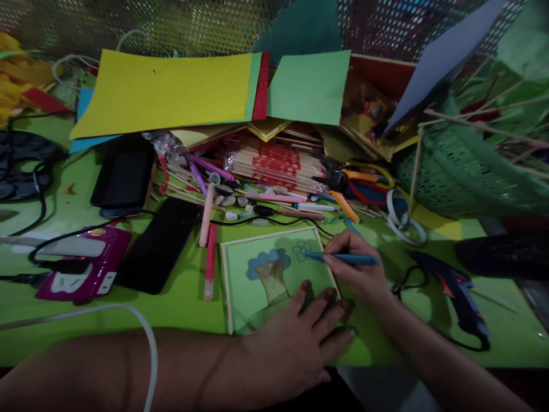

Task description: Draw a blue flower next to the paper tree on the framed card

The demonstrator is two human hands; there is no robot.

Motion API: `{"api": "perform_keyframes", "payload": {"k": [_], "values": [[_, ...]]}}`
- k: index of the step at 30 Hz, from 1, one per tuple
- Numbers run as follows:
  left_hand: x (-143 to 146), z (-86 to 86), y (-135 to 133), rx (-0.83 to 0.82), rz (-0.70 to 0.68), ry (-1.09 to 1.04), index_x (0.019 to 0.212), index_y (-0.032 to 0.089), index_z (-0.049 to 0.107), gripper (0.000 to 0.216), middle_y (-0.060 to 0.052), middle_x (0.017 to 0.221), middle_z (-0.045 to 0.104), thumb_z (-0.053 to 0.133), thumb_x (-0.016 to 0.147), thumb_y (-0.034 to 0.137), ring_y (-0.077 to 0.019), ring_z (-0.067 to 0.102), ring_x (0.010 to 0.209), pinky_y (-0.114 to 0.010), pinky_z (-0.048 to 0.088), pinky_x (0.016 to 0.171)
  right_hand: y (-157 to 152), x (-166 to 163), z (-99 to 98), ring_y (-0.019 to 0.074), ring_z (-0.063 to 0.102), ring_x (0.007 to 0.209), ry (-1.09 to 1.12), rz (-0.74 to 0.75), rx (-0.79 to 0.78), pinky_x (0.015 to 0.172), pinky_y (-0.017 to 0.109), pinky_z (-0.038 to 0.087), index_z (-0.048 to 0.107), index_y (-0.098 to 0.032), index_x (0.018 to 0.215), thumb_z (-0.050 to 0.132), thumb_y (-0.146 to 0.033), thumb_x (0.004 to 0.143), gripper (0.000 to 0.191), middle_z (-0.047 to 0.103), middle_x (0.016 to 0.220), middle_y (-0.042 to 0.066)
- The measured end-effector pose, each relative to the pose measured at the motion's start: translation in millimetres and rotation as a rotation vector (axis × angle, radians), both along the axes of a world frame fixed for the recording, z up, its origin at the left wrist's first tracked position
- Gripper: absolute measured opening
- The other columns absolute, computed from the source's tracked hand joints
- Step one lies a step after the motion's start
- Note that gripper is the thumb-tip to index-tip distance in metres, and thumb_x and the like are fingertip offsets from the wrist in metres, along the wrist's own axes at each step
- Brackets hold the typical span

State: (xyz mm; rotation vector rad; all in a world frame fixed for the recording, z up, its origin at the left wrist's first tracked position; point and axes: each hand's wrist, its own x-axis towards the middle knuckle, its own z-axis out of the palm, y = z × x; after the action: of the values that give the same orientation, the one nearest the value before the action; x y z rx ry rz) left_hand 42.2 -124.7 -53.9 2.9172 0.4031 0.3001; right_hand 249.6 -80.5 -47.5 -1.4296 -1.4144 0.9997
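Yellow sheet (167,91) & green sheet (309,86) are stacked at back, above a stick bundle (274,163). Black phone (160,243) is laid just beside magenta power strip (86,263), left. Glue gun (454,292) is set at right, near green basket (463,171).

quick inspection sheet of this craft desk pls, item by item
surface: bright green tabletop, crowded at the back
job's things: wood-framed green card with a tree and flower drawing; blue pen tip at the flower
clutter: yellow paper sheets, bundle of wooden sticks, black phone, blue-black glue gun
hands: left hand flat on the card's lower edge; right hand grips the pen
cables: white cable across the left forearm; black cable at the magenta power strip
surroundings: perforated metal screen behind; green mesh basket at right
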Motion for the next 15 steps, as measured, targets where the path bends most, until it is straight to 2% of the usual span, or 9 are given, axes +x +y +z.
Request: {"api": "perform_keyframes", "payload": {"k": [15], "values": [[-0.2,0.1,-2.0,-0.017,0.005,0.005,0.156,0.023,0.046,0.068,-0.013,0.169,0.033,0.059,0.097,0.054,-0.0358,0.033,0.152,-0.057,0.026,0.118,0.3,0.2,0.0,0.0154,0.056,0.065,-0.043,0.035,0.028,0.056,0.027,0.045,0.064,-0.024,0.081,0.075,-0.025,0.084,0.011,0.063,0.075,-0.001]]}}
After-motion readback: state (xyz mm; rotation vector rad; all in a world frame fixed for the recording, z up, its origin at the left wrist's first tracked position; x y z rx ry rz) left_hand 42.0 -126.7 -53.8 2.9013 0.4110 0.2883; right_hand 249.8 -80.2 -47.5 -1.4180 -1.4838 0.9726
